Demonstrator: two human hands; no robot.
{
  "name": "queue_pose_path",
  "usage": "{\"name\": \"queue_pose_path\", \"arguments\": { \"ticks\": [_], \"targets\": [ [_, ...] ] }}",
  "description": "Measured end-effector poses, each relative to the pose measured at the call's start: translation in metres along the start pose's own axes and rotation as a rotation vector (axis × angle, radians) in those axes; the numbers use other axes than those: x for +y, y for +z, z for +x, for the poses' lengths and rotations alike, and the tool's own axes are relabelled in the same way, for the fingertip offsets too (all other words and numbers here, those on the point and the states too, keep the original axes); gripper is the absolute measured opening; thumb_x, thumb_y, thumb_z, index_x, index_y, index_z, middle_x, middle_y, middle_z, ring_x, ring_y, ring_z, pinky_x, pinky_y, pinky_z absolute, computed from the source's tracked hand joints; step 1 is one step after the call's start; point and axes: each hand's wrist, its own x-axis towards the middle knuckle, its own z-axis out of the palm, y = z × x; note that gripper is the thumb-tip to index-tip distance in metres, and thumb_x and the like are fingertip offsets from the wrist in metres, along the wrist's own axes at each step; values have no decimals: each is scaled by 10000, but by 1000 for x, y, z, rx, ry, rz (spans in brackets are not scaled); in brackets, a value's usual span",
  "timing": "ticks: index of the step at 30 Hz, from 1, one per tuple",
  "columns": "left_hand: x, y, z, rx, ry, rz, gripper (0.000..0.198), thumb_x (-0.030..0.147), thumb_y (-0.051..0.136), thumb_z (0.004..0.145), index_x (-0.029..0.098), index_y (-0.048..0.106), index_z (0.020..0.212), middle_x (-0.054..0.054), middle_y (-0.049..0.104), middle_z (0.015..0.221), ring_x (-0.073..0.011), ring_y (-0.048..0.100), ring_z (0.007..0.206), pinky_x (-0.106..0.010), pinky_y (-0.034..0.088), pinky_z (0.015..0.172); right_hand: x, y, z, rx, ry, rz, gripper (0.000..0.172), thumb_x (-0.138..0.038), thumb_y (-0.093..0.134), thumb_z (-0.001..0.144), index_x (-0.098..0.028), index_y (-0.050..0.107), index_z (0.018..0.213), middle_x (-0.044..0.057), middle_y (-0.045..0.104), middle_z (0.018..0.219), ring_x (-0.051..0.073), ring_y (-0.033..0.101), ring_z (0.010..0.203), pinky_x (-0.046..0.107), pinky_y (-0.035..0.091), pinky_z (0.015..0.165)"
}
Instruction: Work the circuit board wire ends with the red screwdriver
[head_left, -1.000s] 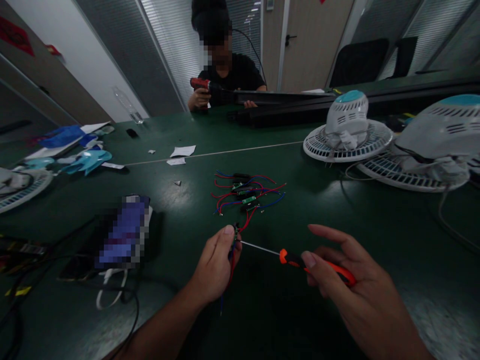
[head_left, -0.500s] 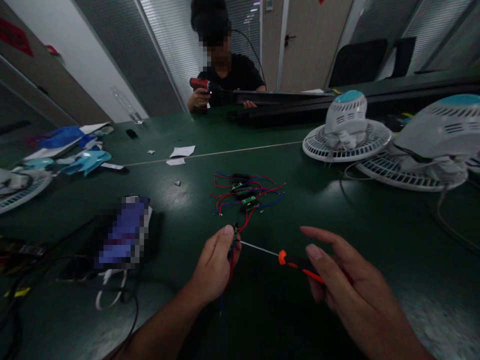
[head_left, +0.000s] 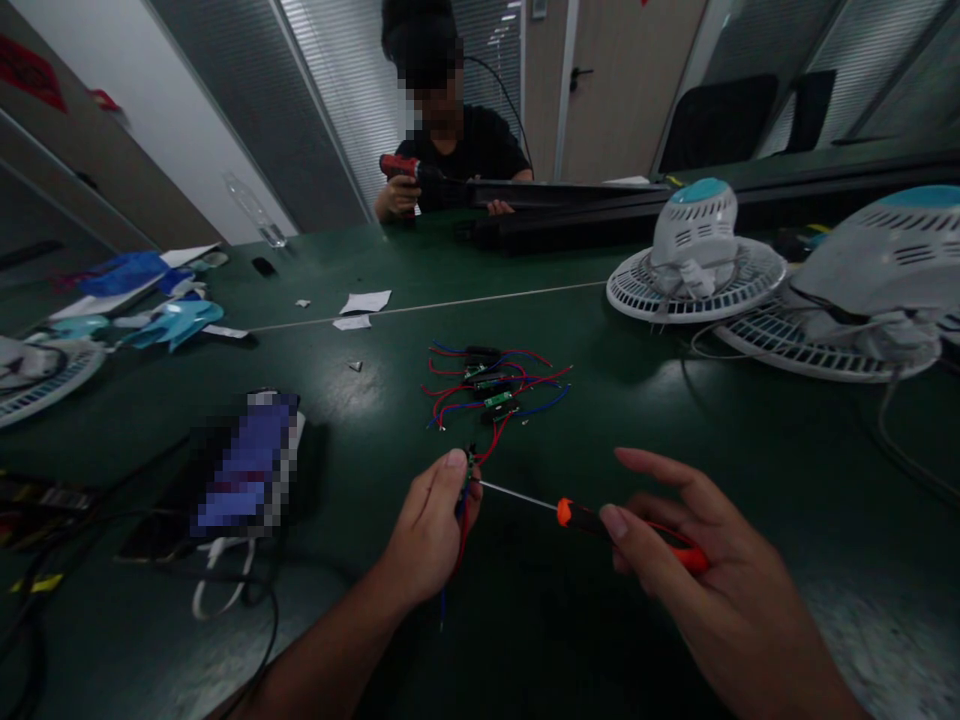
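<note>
Screwdriver (head_left: 585, 517) pinched in right hand (head_left: 712, 590), tip just beside wired board (head_left: 469, 478) gripped by left hand (head_left: 429, 530); more boards (head_left: 495, 392) lie loose on green bench (head_left: 570, 440) ahead.

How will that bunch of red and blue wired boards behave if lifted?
The wired boards will probably dangle, since their thin wires lie in loose curves. They look light. Crossed wires may also drag neighbouring boards along.
</note>
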Motion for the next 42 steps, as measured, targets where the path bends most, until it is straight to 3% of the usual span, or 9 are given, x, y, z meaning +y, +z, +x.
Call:
{"name": "queue_pose_path", "arguments": {
  "ticks": [8,18,22,27,36,42],
  "targets": [
    [4,-1,0,-46,26,68,428,547,523,765,166,549,573,37,469,504,-89,426,467,-187,379,478,-1,0,-2,37,-51,-45,303,-400,521,840,-219,540,1082,14,679,708,161,654,574,247,500,487],
    [1,-4,-1,-78,69,124,419,530,470,817,167,551,622,32,488,566,-93,447,511,-188,382,500,5,-3,-2,-6,-189,-105,211,-342,467,887,-228,604,1001,-24,634,581,132,614,468,223,465,398],
    [0,-4,0,-67,73,104,407,524,486,811,165,557,632,31,484,569,-95,446,518,-193,390,508,4,-2,-3,-5,-193,-117,204,-337,478,884,-225,610,990,-16,647,601,132,626,486,225,485,426],
    [0,-2,0,-39,22,23,388,537,552,755,168,567,634,27,507,575,-102,471,532,-197,407,516,4,-2,-4,48,-153,-106,222,-359,528,850,-231,589,1020,33,716,762,174,684,602,240,515,453],
    [3,1,-1,-17,22,39,443,578,560,722,164,563,566,35,461,475,-89,410,444,-194,354,450,1,-3,-3,99,-114,-96,267,-380,585,802,-227,585,1020,44,729,767,193,704,664,232,543,506],
    [0,0,-1,-36,27,47,414,550,543,751,166,567,597,33,475,524,-94,435,491,-189,379,491,1,-2,-5,79,-125,-72,265,-393,561,824,-232,586,1034,32,703,753,178,682,635,229,522,485]
  ]
}}
